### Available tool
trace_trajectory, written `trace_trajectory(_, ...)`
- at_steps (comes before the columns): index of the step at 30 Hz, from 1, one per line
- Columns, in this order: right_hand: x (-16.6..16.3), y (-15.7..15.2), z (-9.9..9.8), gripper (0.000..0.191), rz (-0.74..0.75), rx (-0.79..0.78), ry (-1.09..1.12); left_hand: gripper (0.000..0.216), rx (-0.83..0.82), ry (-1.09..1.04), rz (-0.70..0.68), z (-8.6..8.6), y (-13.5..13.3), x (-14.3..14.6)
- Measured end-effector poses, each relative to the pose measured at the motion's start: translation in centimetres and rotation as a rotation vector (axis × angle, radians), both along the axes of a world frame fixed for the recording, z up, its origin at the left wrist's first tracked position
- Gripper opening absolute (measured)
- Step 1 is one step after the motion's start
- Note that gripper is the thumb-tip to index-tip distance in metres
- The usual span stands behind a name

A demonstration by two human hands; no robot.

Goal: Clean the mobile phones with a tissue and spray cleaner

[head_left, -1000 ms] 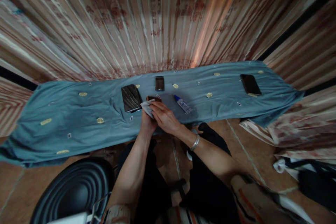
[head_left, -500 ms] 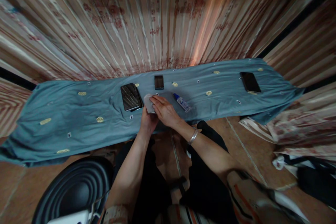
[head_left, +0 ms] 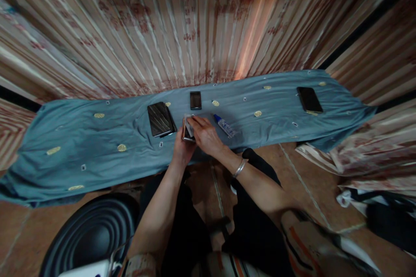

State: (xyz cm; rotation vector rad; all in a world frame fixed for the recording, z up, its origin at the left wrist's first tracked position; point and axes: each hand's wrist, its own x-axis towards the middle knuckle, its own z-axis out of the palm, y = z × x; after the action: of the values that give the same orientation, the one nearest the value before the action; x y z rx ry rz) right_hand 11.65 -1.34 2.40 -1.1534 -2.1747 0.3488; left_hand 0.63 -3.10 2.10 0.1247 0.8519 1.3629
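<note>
L hand (head_left: 183, 149): 1 dark handheld device w/ shiny rim (head_left: 185, 135), gripped at near end & L side; L fingers closed round it, undersides hidden. Device held just above near edge of desk (head_left: 81, 138), approx. mid-length, tilted; make n/k.

R hand (head_left: 206, 135): 1 white cloth (head_left: 189, 127), small, folded, laid on device face; R fingers close together, pressing cloth down, exact grip part hidden. 1 silver-col. bracelet (head_left: 239, 168), R wrist.

Desk: draped w/ blue-grn. fabric, yellow & white motifs. On it:
- 2 dark flat devices, stacked, slightly offset, upper one glossy (head_left: 160, 119); L of hands, near.
- 1 small dark squarish item (head_left: 195, 100), beyond hands, flat.
- 1 clear bottle, blue cap (head_left: 225, 126), on its side, just R of R hand, cap pointing away.
- 1 black phone-like slab (head_left: 310, 100), far R end, flat, well apart from rest.

Behind: pleated curtain, reddish print (head_left: 146, 30).
</note>
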Motion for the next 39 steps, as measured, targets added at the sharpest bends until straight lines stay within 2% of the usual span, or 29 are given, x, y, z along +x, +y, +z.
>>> trace_trajectory(3, -0.2, 0.0, -0.1, 0.049, 0.041, 0.014, 0.041, 0.026, 0.016, 0.007, 0.024, -0.4, -0.1, 0.5)
trace_trajectory(7, -0.3, 0.1, -0.2, 0.051, 0.061, 0.010, 0.049, 0.033, 0.000, -0.017, 0.057, 0.0, -0.2, 0.8)
trace_trajectory(12, 0.2, 0.4, -0.4, 0.048, 0.026, -0.011, -0.013, 0.037, 0.007, -0.021, 0.010, 0.5, -0.1, 0.0)
trace_trajectory(18, 0.9, 0.4, -0.6, 0.040, -0.011, -0.031, -0.087, 0.034, 0.016, 0.042, 0.027, -0.2, 0.1, -1.1)
trace_trajectory(21, 0.9, 0.3, -0.7, 0.035, -0.003, -0.022, -0.045, 0.032, 0.030, 0.037, 0.013, -0.4, 0.2, -0.9)
trace_trajectory(26, 0.6, 0.2, -1.0, 0.038, 0.016, -0.004, 0.074, 0.032, 0.044, 0.006, 0.036, 0.1, 0.1, -0.2)
trace_trajectory(32, 0.6, 0.6, -0.8, 0.034, 0.018, -0.070, 0.151, 0.031, 0.019, 0.047, 0.013, 0.1, -0.2, 0.3)
trace_trajectory(39, 1.1, 1.1, -0.6, 0.033, 0.027, -0.101, 0.121, 0.033, 0.035, 0.037, 0.052, 0.1, -0.2, 0.3)
